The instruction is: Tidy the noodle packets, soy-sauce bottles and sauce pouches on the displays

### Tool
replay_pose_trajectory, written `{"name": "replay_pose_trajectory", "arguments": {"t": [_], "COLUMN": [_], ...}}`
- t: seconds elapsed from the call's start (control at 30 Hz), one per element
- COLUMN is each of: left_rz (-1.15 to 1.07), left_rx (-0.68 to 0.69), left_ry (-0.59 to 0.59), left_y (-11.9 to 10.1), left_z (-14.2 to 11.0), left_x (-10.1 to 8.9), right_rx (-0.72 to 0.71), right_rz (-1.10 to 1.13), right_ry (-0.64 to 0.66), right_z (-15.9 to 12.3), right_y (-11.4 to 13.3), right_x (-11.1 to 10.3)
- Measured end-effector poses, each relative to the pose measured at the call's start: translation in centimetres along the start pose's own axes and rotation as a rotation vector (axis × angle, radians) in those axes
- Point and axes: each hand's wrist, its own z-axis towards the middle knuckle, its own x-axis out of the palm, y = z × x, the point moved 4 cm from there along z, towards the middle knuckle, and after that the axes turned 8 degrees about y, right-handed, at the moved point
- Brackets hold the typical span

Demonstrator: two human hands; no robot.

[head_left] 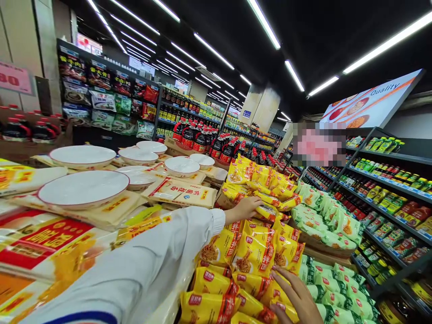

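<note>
My left hand (245, 208) reaches out in a white sleeve over a box of yellow noodle packets. Its fingers are closed on the edge of a yellow noodle packet (270, 212) at the back of the front pile; the fingertips are partly hidden. Nearer to me, my right hand (297, 297) is open, its fingers spread at the right side of the front yellow packets (254, 249). These packets stand upright in rows, with pictures of noodles and red stripes on them. More yellow packets (261, 175) are heaped behind my left hand.
Green-white packets (330, 216) fill boxes on the right. Left are white plates (84, 186) on bags of dried noodles (184, 192). Dark sauce bottles with red caps (199, 135) stand behind. Stocked shelves (388, 180) line the right side. A sign (371, 101) hangs above.
</note>
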Motion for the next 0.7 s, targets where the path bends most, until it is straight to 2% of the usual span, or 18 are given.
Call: {"name": "replay_pose_trajectory", "arguments": {"t": [0.07,0.13,0.2,0.27,0.4,0.47,0.5,0.6,0.7], "left_rz": [0.025,0.046,0.048,0.033,-0.004,-0.058,-0.085,-0.109,-0.180], "left_rx": [-0.005,0.013,0.044,0.051,-0.044,-0.140,-0.191,-0.325,-0.374], "left_ry": [0.006,0.013,0.002,-0.035,-0.164,-0.255,-0.267,-0.223,-0.174], "left_y": [-0.5,-0.9,-0.9,-0.1,4.4,7.7,9.4,13.9,16.7], "left_z": [0.6,0.9,1.0,1.2,1.4,1.1,0.9,0.1,-0.7], "left_x": [-0.2,-1.4,-3.6,-6.6,-13.5,-16.1,-16.8,-16.7,-14.6], "right_rx": [0.043,0.037,0.004,-0.015,0.014,0.041,0.053,0.120,0.207], "right_rz": [-0.001,-0.020,-0.054,-0.090,-0.169,-0.221,-0.249,-0.328,-0.371], "right_ry": [-0.033,-0.043,-0.029,-0.020,-0.065,-0.090,-0.091,-0.040,0.051], "right_z": [-0.3,-0.1,0.4,1.3,4.0,6.1,7.4,12.3,17.5], "right_y": [-1.3,-2.2,-2.8,-3.4,-5.5,-7.2,-8.1,-10.6,-12.2], "right_x": [-0.2,-1.0,-2.2,-3.7,-6.3,-6.9,-6.9,-5.8,-3.6]}}
